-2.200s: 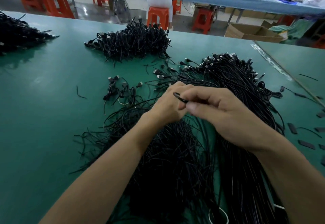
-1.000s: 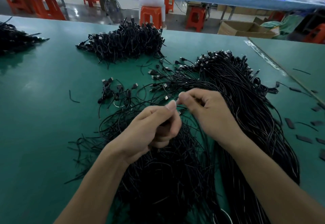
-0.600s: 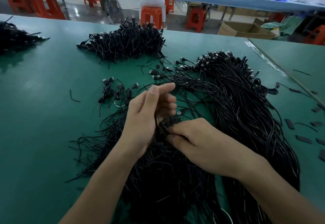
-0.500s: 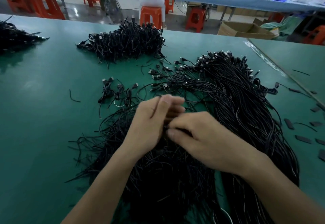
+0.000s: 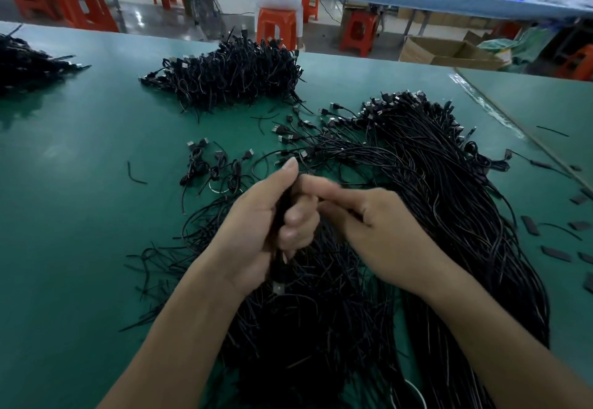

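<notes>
While left hand (image 5: 266, 225) clasps a folded USB cable (image 5: 283, 205), fingers curled round it, over the cable heap (image 5: 433, 184) toward the tabletop's (image 5: 80, 216) near edge | right hand (image 5: 382, 235) at its top, blurred, hold unclear | step: likely binding | next: wind tail tight.

The table (image 5: 80, 216) is showing a smooth green top with a soft sheen and is catching pale reflections. On the table, the loose cables (image 5: 433, 200) are wearing thin black plastic jackets, mostly matt, and their plugs (image 5: 333, 106) are flashing silvery metal. Above the table, the folded cable (image 5: 282, 213) is looking equally dull black. Beyond the table's far edge, the stools (image 5: 276, 28) are gleaming as glossy orange plastic, and the cardboard box (image 5: 449, 55) is looking matt brown.
</notes>
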Motion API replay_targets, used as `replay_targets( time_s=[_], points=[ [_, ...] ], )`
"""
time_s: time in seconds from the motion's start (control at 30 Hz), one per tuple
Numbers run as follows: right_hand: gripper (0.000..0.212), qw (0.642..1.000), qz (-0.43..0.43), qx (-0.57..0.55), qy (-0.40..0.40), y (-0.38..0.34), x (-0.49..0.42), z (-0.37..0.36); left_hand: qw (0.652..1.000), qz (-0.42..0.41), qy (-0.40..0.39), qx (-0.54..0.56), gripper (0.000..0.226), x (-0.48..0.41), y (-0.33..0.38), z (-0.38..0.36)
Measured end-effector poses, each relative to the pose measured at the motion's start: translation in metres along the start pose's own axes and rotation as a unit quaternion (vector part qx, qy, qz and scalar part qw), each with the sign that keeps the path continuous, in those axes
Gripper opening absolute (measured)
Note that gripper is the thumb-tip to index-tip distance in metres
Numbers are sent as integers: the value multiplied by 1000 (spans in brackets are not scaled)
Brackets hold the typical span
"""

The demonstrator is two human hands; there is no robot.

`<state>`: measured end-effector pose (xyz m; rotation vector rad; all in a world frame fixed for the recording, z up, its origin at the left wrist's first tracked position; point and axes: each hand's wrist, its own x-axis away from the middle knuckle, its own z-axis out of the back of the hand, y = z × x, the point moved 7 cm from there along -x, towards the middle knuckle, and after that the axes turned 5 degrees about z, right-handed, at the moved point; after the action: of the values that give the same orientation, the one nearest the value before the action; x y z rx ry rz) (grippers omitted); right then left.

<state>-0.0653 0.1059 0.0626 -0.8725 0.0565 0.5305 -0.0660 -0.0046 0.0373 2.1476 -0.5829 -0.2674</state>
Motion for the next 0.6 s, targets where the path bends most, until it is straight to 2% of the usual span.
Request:
replay_targets(
  time_s=[0.2, 0.27, 0.3, 0.37, 0.43, 0.47, 0.5, 0.57, 0.6],
  points=[
    [34, 990, -32, 112, -76, 1, 12, -11, 994, -89, 6, 67, 44, -1, 5, 2],
    [32, 985, -23, 126, -112, -5, 17, -13, 988, -135, 72, -1, 44, -1, 8, 10],
    [32, 984, -14, 129, -125, -9, 19, -13, 978, -158, 115, -68, 43, 0, 9, 13],
    [33, 985, 6, 116, -127, -17, 19, -9, 939, -186, 179, -229, 39, 4, 12, 17],
    [35, 991, 22, 96, -86, -22, 14, 5, 899, -157, 167, -374, 35, 4, 10, 10],
    [33, 994, 29, 87, -56, -24, 11, 14, 890, -126, 147, -413, 37, 3, 7, 6],
    [29, 996, 38, 80, -30, -24, 7, 22, 898, -88, 125, -413, 41, 3, 3, 3],
    [22, 995, 62, 73, 13, -26, 2, 35, 944, 2, 72, -323, 50, 4, -8, -3],
    [21, 994, 71, 68, 36, -25, 0, 40, 955, 32, 56, -290, 53, 5, -10, -5]
  ],
)
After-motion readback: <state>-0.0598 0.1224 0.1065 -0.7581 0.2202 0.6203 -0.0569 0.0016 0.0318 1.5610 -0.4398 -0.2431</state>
